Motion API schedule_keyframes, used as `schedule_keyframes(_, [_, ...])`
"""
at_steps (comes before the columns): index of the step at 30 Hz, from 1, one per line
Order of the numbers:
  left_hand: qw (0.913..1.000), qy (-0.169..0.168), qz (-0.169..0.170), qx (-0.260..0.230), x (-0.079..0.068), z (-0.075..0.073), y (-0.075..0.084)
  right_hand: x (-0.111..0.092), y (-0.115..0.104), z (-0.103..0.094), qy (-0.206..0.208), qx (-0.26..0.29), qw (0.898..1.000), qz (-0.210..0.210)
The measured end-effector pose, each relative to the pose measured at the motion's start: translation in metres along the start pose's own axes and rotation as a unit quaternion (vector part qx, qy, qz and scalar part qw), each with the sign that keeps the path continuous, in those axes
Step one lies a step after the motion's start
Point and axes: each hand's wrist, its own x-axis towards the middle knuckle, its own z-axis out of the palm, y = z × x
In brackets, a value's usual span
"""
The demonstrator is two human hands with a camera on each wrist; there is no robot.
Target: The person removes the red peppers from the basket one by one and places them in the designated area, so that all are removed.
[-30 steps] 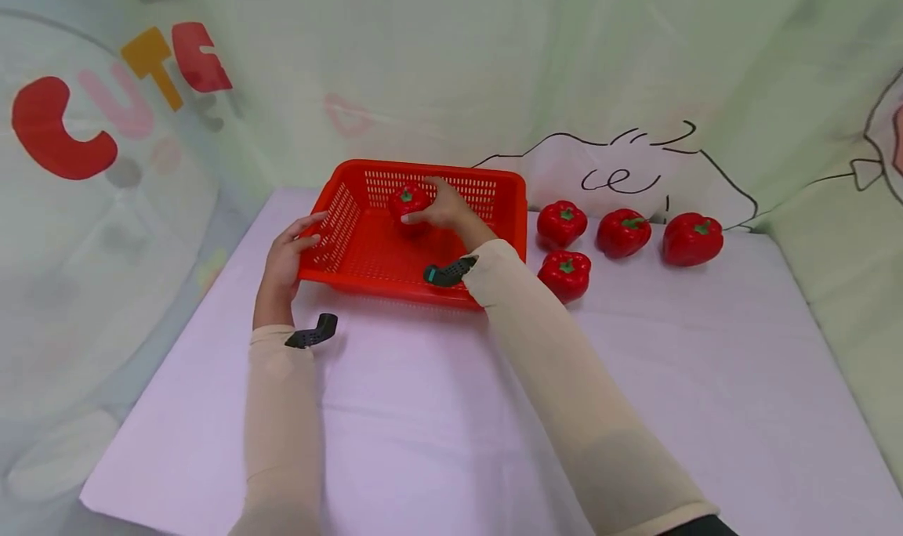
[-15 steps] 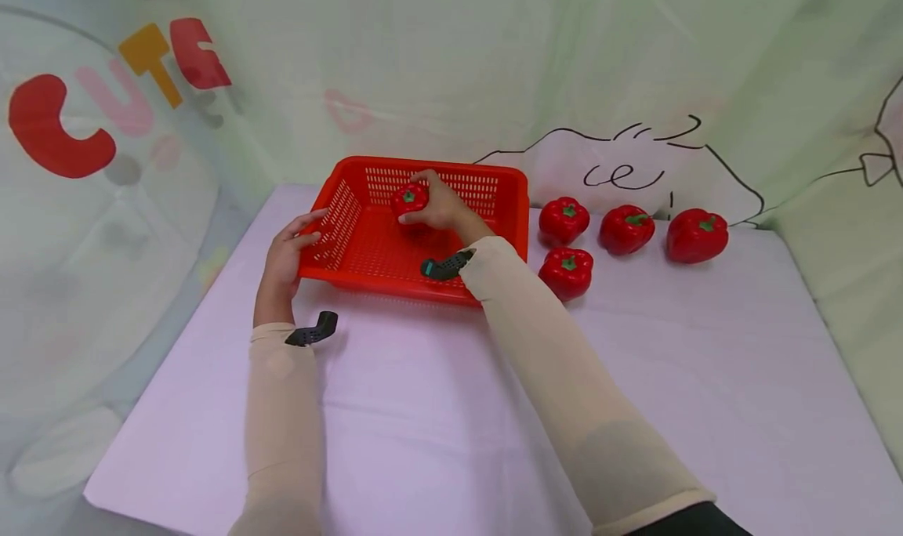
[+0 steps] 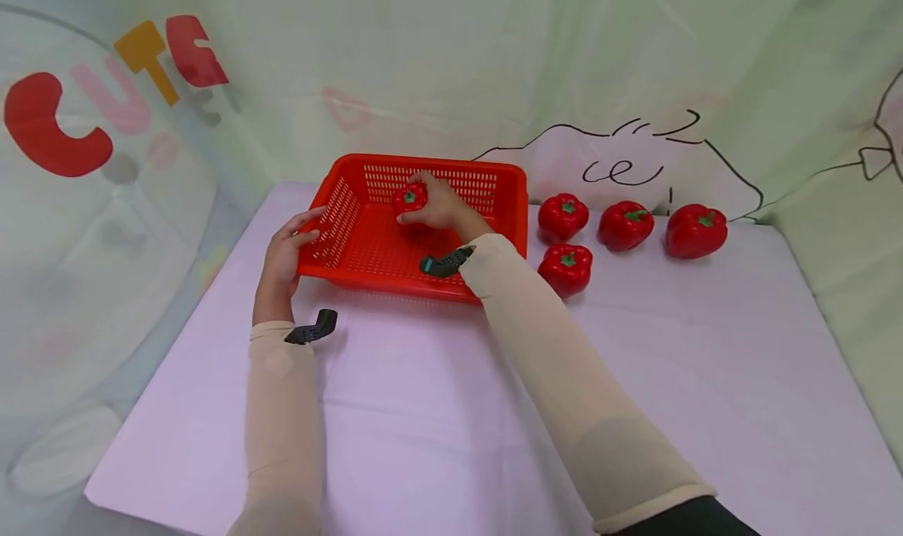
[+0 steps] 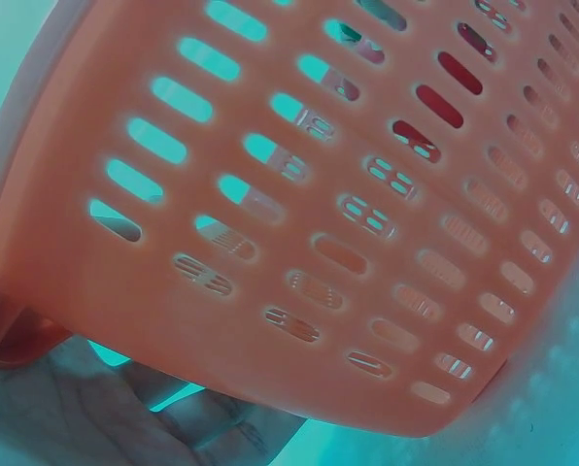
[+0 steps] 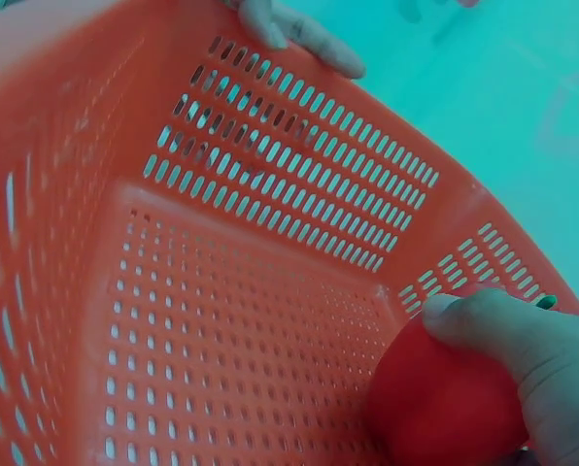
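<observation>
A red plastic basket (image 3: pixel 395 287) with slotted walls sits at the back of the table, left of the middle. My left hand (image 3: pixel 285 254) grips its left rim, fingers over the edge; the left wrist view has this hand (image 4: pixel 105 413) below the slotted wall. Inside the basket, near its back wall, my right hand (image 3: pixel 443 205) holds a red bell pepper (image 3: pixel 409 197) by its side, green stem up. In the right wrist view the thumb lies across the top of the bell pepper (image 5: pixel 440 398), and the far fingers are hidden behind it.
Right of the basket, several more red bell peppers stand on the table: one at the back (image 3: pixel 562 218), one in front of it (image 3: pixel 567 270), others farther right (image 3: pixel 695 232). The table (image 3: pixel 409 418) has a pale cloth, with printed curtains (image 3: pixel 423 66) behind it.
My right hand has shifted slightly left over the bell pepper and covers more of it. The left hand keeps its place on the basket rim.
</observation>
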Motion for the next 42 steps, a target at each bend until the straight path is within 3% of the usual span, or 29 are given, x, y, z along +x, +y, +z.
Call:
schedule_keyframes(10, [1.0000,0.001,-0.004,0.005,-0.001,0.000,0.001,-0.001,-0.003,0.000,0.007,-0.021,0.999,0.042])
schedule_keyframes(14, [1.0000,0.003,-0.004,0.007,-0.002,0.000,0.001,-0.001,-0.006,0.000,-0.015,-0.034,0.999,0.032])
schedule_keyframes(21, [1.0000,0.001,-0.004,0.003,-0.002,-0.001,0.002,-0.006,-0.011,0.002,-0.078,-0.110,0.990,0.031])
schedule_keyframes(29, [0.9999,0.000,-0.003,0.010,-0.001,0.000,0.002,-0.009,-0.012,0.003,-0.091,-0.140,0.985,0.037])
schedule_keyframes(42, [1.0000,-0.002,0.003,0.008,0.000,0.000,0.001,-0.006,-0.012,0.001,-0.050,-0.160,0.986,-0.004])
